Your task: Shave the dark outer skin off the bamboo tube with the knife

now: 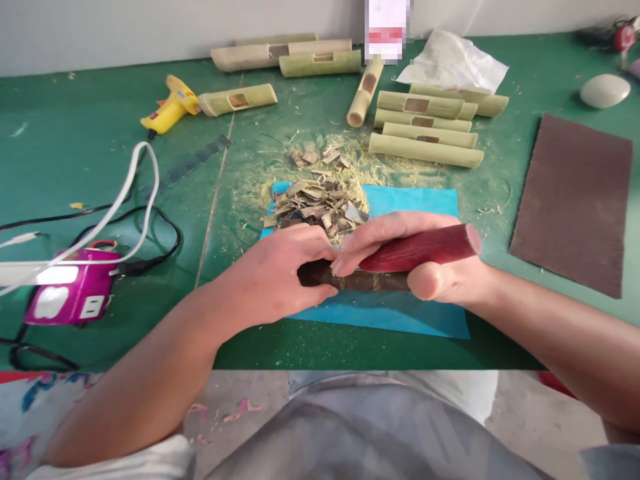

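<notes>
My left hand (280,270) is closed around the left end of a dark brown bamboo piece (376,281), which lies level above a blue sheet (410,317). My right hand (463,273) wraps a tool with a dark red wooden handle (420,248); its working end is hidden behind the fingers. The right fingertips reach the bamboo near my left thumb, and the right thumb rests by its other end. Just beyond both hands, a pile of bamboo chips (317,203) covers the sheet's far left part.
Cut bamboo tubes (425,148) with square openings lie farther back. To the left are a yellow glue gun (173,107), a purple power socket (75,287) and loose cables (145,160). A brown rectangular sheet (573,207) and a pale oval object (605,91) sit right.
</notes>
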`<state>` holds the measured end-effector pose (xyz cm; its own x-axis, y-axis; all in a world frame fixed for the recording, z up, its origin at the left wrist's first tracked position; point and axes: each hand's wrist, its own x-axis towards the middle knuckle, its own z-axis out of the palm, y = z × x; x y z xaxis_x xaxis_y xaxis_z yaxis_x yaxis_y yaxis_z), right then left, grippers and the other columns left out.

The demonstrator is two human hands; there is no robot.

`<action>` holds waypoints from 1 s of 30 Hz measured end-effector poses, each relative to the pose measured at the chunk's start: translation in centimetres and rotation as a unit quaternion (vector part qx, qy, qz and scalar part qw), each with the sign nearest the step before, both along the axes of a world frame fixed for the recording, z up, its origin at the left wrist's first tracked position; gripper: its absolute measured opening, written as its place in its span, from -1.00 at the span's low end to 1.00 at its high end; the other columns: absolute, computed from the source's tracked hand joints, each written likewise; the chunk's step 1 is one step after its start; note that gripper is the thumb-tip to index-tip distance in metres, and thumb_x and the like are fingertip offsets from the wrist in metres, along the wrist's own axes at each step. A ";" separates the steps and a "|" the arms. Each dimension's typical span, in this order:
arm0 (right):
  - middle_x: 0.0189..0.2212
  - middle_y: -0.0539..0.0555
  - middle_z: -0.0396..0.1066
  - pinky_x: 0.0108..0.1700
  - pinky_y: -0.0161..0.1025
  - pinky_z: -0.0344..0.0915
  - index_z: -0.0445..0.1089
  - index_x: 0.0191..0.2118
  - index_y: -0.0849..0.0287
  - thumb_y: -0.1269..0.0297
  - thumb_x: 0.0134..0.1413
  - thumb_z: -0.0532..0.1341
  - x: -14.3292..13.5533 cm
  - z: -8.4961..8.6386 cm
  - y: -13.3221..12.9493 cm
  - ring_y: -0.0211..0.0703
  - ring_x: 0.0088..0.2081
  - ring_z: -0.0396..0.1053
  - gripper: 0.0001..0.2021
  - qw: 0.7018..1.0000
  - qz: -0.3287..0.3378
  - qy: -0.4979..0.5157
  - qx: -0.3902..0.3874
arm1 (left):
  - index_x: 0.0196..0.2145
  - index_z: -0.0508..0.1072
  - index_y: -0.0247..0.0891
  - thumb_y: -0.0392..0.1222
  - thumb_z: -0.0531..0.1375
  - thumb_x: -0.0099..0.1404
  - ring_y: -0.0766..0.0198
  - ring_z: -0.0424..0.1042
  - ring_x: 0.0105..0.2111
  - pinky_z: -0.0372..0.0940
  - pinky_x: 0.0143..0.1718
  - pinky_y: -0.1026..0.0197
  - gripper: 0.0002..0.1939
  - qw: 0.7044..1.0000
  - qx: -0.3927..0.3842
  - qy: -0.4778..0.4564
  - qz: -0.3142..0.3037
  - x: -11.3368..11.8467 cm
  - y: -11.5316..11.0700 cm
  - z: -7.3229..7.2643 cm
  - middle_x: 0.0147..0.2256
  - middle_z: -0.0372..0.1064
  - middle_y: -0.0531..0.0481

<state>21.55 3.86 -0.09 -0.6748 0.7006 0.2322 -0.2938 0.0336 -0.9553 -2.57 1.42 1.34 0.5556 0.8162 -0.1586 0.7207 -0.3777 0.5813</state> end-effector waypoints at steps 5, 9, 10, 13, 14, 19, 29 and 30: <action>-0.36 0.05 0.62 -0.17 -0.22 0.54 0.57 -0.34 0.18 0.04 0.16 0.43 -0.4 0.1 -0.4 -0.16 -0.27 0.59 -0.72 0.995 -0.067 -0.048 0.047 | -0.29 0.52 -0.19 -0.17 0.24 0.29 0.19 0.42 -0.20 0.27 -0.18 0.15 -0.93 1.000 -0.009 -0.018 0.001 0.1 0.0 0.0 -0.26 0.43 0.00; -0.58 -0.04 0.47 -0.40 -0.26 0.43 0.45 -0.50 0.14 0.08 0.19 0.39 -0.4 0.1 -1.1 -0.26 -0.50 0.44 -0.67 0.987 -0.142 -0.047 0.057 | -0.18 0.54 -0.15 -0.20 0.29 0.25 0.14 0.47 -0.11 0.33 -0.09 0.11 -0.84 1.000 -0.017 -0.025 0.007 -0.2 0.1 -0.1 -0.18 0.49 -0.02; -0.62 -0.06 0.42 -0.45 -0.27 0.39 0.41 -0.53 0.13 0.07 0.22 0.37 -0.3 0.1 -1.2 -0.28 -0.54 0.40 -0.63 0.985 -0.154 -0.043 0.061 | -0.14 0.55 -0.14 -0.19 0.31 0.24 0.13 0.47 -0.10 0.34 -0.07 0.10 -0.79 0.999 -0.019 -0.028 0.008 -0.3 0.1 -0.1 -0.16 0.50 -0.02; -0.69 -0.09 0.33 -0.49 -0.27 0.34 0.36 -0.57 0.11 0.05 0.26 0.33 0.1 -0.1 -1.3 -0.29 -0.59 0.35 -0.58 0.982 -0.171 -0.024 0.070 | -0.06 0.56 -0.13 -0.18 0.33 0.24 0.11 0.49 -0.08 0.36 -0.05 0.08 -0.71 0.999 -0.024 -0.029 0.008 -0.5 0.1 -0.2 -0.13 0.50 -0.05; -0.68 -0.09 0.34 -0.49 -0.27 0.35 0.36 -0.56 0.11 0.07 0.26 0.34 0.2 -0.2 -1.3 -0.28 -0.59 0.37 -0.59 0.984 -0.168 -0.010 0.066 | -0.06 0.56 -0.13 -0.19 0.33 0.24 0.11 0.49 -0.09 0.36 -0.05 0.07 -0.71 0.999 -0.023 -0.029 0.008 -0.5 0.1 -0.2 -0.14 0.50 -0.05; -0.56 -0.04 0.49 -0.36 -0.17 0.48 0.44 -0.44 0.11 -0.08 0.25 0.33 0.1 -0.2 -0.6 -0.18 -0.50 0.50 -0.61 0.986 -0.157 0.047 0.021 | -0.07 0.55 -0.12 -0.19 0.33 0.24 0.10 0.48 -0.09 0.35 -0.05 0.06 -0.72 1.000 -0.010 -0.027 0.001 -0.3 0.0 -0.2 -0.15 0.49 -0.03; -0.36 0.06 0.56 -0.20 -0.13 0.51 0.49 -0.33 0.12 -0.33 0.11 0.31 -0.6 0.0 -0.9 -0.10 -0.31 0.54 -0.47 0.990 -0.142 -0.006 0.011 | -0.15 0.53 -0.18 -0.22 0.28 0.29 0.10 0.46 -0.11 0.33 -0.06 0.06 -0.84 0.999 0.007 -0.028 -0.024 -0.1 -0.1 -0.2 -0.15 0.48 -0.07; -0.33 0.08 0.58 -0.20 -0.13 0.52 0.49 -0.32 0.13 -0.31 0.10 0.32 -0.7 0.0 -1.0 -0.09 -0.29 0.54 -0.48 0.992 -0.127 -0.014 0.005 | -0.19 0.52 -0.19 -0.22 0.27 0.30 0.11 0.46 -0.13 0.33 -0.08 0.06 -0.89 0.999 0.008 -0.028 -0.024 0.0 0.0 -0.3 -0.16 0.47 -0.07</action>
<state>20.86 2.87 -0.07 -0.4835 0.8462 0.2243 -0.2487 0.1129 -0.9620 -2.62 1.37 1.07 0.6018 0.7905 -0.1144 0.6685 -0.4202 0.6136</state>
